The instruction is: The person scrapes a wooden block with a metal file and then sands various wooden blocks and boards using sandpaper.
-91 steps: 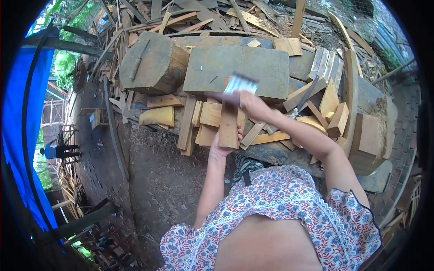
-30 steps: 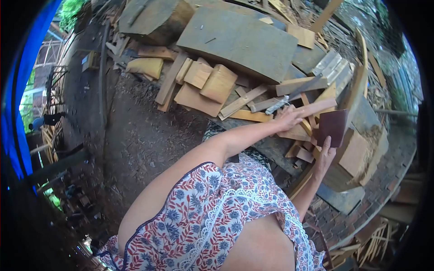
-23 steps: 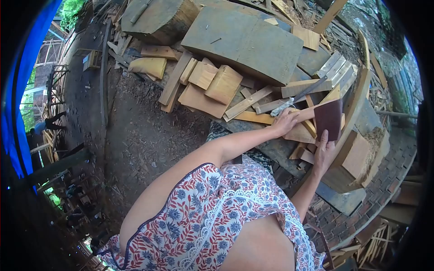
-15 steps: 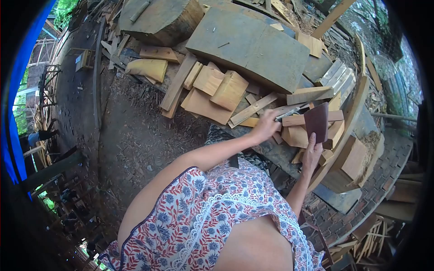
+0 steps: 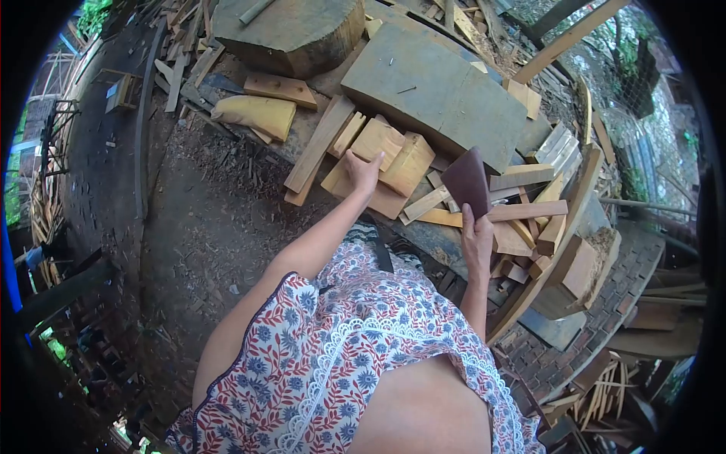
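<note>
My left hand [image 5: 363,172] reaches over the bench, its thumb and fingers apart at the lower edge of a light wooden block [image 5: 378,142]; whether it touches the block is unclear. Beside that block lies a second yellowish block [image 5: 409,163], both on a wider flat board [image 5: 384,198]. In my right hand [image 5: 477,240] is a flat dark reddish-brown piece [image 5: 466,181], pinched near its lower end and held up above the wood scraps. Behind that hand a narrow wooden stick [image 5: 529,211] lies across other offcuts.
A large grey block [image 5: 439,91] with nails on top stands behind the pieces. A thick slab [image 5: 291,34] is at the back left, near a yellow wrapped-looking piece [image 5: 257,115]. A long curved board [image 5: 556,265] edges the right side.
My left hand has moved left, away from the narrow stick, to the light blocks. My right hand has shifted left with the brown piece. The camera view has also shifted.
</note>
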Demonstrator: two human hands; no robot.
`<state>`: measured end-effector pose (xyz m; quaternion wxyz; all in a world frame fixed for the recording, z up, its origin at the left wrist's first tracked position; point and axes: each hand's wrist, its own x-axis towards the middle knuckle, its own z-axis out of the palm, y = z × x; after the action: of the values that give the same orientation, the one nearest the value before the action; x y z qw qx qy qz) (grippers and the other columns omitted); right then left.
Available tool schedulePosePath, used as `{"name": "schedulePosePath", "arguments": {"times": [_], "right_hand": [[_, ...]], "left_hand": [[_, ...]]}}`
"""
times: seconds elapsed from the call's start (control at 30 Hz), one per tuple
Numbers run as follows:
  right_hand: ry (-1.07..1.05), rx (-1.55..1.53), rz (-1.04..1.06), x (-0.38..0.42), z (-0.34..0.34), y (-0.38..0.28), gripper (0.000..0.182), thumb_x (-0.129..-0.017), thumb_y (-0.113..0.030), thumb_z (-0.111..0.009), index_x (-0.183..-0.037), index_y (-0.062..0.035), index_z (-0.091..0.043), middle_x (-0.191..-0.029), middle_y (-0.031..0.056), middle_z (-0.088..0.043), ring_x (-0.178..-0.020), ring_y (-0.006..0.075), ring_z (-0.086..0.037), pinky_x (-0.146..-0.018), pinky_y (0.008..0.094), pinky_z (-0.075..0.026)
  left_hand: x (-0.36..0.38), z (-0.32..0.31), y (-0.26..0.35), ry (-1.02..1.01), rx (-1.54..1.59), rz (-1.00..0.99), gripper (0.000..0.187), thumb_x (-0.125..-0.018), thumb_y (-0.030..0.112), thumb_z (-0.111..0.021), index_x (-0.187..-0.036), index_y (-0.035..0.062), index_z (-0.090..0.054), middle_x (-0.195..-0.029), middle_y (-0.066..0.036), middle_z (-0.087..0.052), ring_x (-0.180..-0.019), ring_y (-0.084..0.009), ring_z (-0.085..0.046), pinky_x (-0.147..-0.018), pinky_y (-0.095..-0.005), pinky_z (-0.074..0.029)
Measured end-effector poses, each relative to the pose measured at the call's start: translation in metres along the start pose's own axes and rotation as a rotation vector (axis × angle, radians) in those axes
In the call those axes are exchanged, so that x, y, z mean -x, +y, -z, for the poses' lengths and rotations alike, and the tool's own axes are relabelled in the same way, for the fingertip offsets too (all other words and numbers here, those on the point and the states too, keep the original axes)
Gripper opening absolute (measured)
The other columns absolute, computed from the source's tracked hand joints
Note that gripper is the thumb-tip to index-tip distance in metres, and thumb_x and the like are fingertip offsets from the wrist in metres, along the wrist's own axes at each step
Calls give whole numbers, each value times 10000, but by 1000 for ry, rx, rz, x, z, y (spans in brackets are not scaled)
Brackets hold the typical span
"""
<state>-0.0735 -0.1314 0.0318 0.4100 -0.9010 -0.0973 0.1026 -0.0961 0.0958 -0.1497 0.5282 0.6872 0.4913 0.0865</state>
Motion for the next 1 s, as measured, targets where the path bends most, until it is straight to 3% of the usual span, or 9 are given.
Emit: {"name": "schedulePosePath", "arguments": {"times": [0.07, 0.37, 0.47, 0.53, 0.6, 0.67, 0.8, 0.83, 1.0], "right_hand": [[47, -40, 49, 5, -7, -11, 319, -917, -264, -506, -933, 50, -558, -587, 169, -494, -509, 226, -425, -525, 342, -400], [51, 16, -41, 29, -39, -20, 306, -917, -249, -501, -890, 54, -531, -588, 188, -465, -508, 251, -404, -524, 345, -391], [22, 27, -98, 34, -48, -20, 338, -921, -285, -497, -974, 44, -557, -583, 117, -464, -565, 126, -390, -539, 313, -393], [26, 49, -108, 35, -52, -24, 347, -920, -294, -497, -970, 45, -553, -569, 120, -447, -549, 135, -380, -526, 320, -385], [63, 52, -102, 37, -55, -27, 320, -917, -262, -494, -889, 55, -532, -601, 214, -486, -515, 320, -440, -534, 367, -392], [70, 53, -121, 37, -55, -31, 322, -919, -264, -491, -899, 54, -538, -610, 214, -498, -521, 311, -453, -540, 369, -397], [172, 24, -161, 38, -51, -27, 319, -924, -261, -482, -986, 47, -542, -690, 217, -555, -594, 304, -530, -588, 381, -419], [179, 25, -159, 35, -51, -24, 319, -924, -261, -482, -986, 47, -542, -690, 217, -555, -594, 304, -530, -588, 381, -419], [343, -218, -67, 1, -55, -43, 373, -937, -215, -446, -1255, -21, -436, -1134, 165, -563, -1057, 290, -533, -886, 341, -394]], "left_hand": [[11, -1, 20, 24, -201, -150, 872, -692, 342, -728, -1293, -61, -242, -1247, -283, -374, -1194, -391, -349, -996, -412, -311], [3, -22, 15, -245, 115, -399, 691, -726, 319, -701, -1223, -24, -366, -1153, -226, -473, -1102, -354, -458, -936, -403, -370], [-15, -36, 9, -554, 166, -173, 595, -748, 342, -675, -1182, -6, -464, -1100, -208, -554, -1043, -331, -530, -899, -393, -413], [-15, -38, 14, -476, 100, -184, 519, -776, 346, -639, -1162, 21, -515, -1060, -183, -602, -994, -307, -575, -862, -384, -444], [-11, -35, 16, -472, 143, -201, 520, -780, 345, -633, -1173, 29, -508, -1084, -178, -594, -1005, -292, -572, -858, -371, -447], [-11, -29, 23, -464, 190, -215, 521, -783, 344, -626, -1184, 36, -501, -1108, -173, -587, -1017, -276, -569, -855, -357, -450], [-10, -16, 35, -637, 377, 144, 531, -785, 357, -629, -1195, 50, -486, -1055, -106, -587, -965, -246, -570, -789, -395, -480], [-8, -1, 45, -825, 412, 204, 554, -781, 378, -631, -1208, 63, -471, -1036, -87, -579, -958, -242, -563, -780, -405, -481], [18, 59, 94, -1335, 593, 267, 705, -791, 537, -579, -1305, 106, -363, -1230, -138, -457, -1132, -255, -464, -876, -414, -438]]}}
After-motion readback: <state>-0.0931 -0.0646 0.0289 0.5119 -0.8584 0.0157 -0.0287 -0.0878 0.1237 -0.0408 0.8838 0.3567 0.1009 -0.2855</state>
